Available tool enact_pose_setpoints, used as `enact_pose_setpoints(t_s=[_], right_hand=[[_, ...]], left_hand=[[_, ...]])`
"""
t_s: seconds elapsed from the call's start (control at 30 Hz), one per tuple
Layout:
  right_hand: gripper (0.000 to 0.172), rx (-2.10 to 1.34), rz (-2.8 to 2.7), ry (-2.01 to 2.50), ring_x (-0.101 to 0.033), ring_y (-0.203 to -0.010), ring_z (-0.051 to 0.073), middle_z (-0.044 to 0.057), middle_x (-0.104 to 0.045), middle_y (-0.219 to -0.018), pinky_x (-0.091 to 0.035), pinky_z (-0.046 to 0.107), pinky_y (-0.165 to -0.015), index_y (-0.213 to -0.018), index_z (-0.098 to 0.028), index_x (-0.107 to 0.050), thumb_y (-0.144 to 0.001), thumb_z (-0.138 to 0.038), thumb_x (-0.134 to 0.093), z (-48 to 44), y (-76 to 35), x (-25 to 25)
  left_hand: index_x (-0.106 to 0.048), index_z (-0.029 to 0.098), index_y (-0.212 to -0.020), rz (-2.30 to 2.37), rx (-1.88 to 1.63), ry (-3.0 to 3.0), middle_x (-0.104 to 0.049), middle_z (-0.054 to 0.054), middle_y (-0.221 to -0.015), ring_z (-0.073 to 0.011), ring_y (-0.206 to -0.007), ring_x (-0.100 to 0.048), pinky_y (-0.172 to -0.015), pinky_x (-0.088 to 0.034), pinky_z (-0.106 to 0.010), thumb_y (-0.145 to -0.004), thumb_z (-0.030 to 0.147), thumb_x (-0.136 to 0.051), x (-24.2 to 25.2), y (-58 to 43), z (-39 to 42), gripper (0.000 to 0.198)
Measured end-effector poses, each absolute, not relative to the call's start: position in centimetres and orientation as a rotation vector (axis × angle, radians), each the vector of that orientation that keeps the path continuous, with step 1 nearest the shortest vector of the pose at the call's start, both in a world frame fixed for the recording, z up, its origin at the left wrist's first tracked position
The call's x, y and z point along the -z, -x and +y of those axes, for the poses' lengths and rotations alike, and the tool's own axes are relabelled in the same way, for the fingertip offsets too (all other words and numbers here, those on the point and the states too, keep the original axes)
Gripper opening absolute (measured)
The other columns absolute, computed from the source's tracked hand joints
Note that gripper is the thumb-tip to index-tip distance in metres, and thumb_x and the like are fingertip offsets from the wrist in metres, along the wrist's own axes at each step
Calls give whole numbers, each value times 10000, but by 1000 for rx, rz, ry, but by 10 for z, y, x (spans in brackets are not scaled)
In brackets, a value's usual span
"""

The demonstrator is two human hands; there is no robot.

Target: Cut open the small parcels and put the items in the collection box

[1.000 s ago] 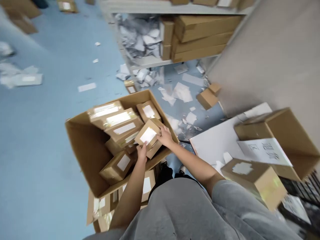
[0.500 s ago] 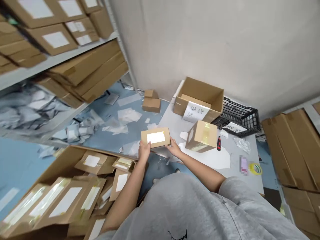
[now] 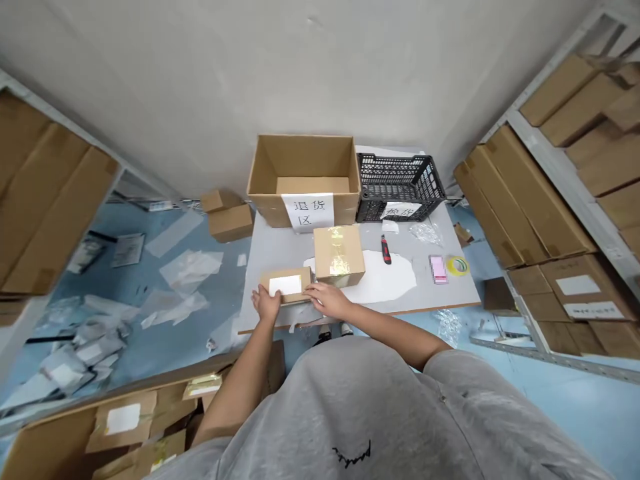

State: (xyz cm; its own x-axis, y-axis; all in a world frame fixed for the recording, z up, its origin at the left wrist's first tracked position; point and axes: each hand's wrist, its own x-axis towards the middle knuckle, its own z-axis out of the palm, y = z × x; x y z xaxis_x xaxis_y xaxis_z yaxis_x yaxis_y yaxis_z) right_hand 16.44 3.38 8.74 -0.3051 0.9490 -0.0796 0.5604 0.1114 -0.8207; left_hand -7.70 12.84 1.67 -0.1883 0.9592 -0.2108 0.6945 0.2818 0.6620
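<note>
Both hands grip a small cardboard box (image 3: 286, 287) with a white label. The left hand (image 3: 266, 303) is clamped on its left end, and the right hand (image 3: 327, 299) lies over its right end, so the hands stay apart with the box between them. The box sits at the near edge of a gray table (image 3: 280, 253), just beside a taped carton (image 3: 339, 255) at 1 o'clock. Past them at 12 o'clock stands an open cardboard box (image 3: 303, 160) with a paper sign (image 3: 307, 211) on its front. A black plastic crate (image 3: 400, 180) sits at 1 o'clock, and a box cutter (image 3: 385, 249) lies on the table at 2 o'clock. A roll of tape (image 3: 458, 265) lies at 3 o'clock. Labeled parcels (image 3: 123, 420) lie at 7 o'clock, and plastic wrappers (image 3: 87, 337) litter the blue floor (image 3: 125, 253) at 9 o'clock. Shelves (image 3: 550, 157) of cartons stand at 2 o'clock.
</note>
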Motion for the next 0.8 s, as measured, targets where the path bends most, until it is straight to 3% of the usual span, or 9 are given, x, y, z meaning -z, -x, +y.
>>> enact_pose_setpoints(t_s=[0.07,0.17,0.23,0.33,0.43,0.67,0.8], right_hand=[[527,-826,-1880,1528,-509,-1551,311,84,-636,-1596,-365,562,-1328,-1493,-306,-706,-992,-169,-615,24,-196,-113],[587,-509,-1533,1855,-326,-1673,347,97,-502,-1718,-229,638,-1377,-1582,-282,-631,-1001,-200,-608,19,-245,-136],[674,-457,-1332,1940,-227,-1711,366,128,-390,-1788,-185,638,-1388,-1657,-233,-538,-996,-298,-656,21,-270,-135],[866,-689,-1146,1829,-365,-1659,358,183,-405,-1772,-300,565,-1361,-1712,-200,-439,-949,-473,-743,25,-283,-115],[947,-922,-1024,1663,-544,-1543,314,158,-562,-1671,-422,493,-1298,-1715,-218,-431,-909,-592,-759,24,-275,-91],[827,-1012,-795,1600,-655,-1434,323,131,-685,-1561,-493,512,-1255,-1565,-231,-620,-870,-645,-792,21,-281,-85],[712,-1197,-620,1542,-675,-1406,340,129,-710,-1529,-560,560,-1185,-1499,-249,-672,-891,-596,-803,11,-314,-84]], left_hand=[[-411,79,-1636,1860,-639,-1513,-347,-337,-1754,-449,-1697,-237,-1366,-207,-633,-931,389,-707,-26,54,136,825],[-384,199,-1701,1440,-724,-1627,-318,-198,-1817,-324,-1718,-240,-1400,-202,-508,-1012,474,-652,-45,10,143,789],[-326,228,-1743,1158,-657,-1734,-299,-164,-1833,-314,-1722,-234,-1403,-202,-485,-984,543,-716,-56,-18,143,909],[-141,208,-1800,948,-586,-1789,-247,-209,-1839,-368,-1711,-253,-1383,-256,-486,-798,569,-926,-59,-43,139,1323],[-40,223,-1811,941,-617,-1712,-247,-225,-1833,-382,-1691,-298,-1367,-286,-489,-720,552,-987,-51,-48,135,1481],[-129,276,-1816,930,-658,-1741,-265,-154,-1847,-365,-1712,-247,-1380,-257,-491,-863,600,-886,-65,-60,141,1259],[-189,241,-1812,938,-631,-1915,-205,-157,-1867,-399,-1734,-141,-1400,-160,-511,-899,642,-839,-85,-93,142,1190]])
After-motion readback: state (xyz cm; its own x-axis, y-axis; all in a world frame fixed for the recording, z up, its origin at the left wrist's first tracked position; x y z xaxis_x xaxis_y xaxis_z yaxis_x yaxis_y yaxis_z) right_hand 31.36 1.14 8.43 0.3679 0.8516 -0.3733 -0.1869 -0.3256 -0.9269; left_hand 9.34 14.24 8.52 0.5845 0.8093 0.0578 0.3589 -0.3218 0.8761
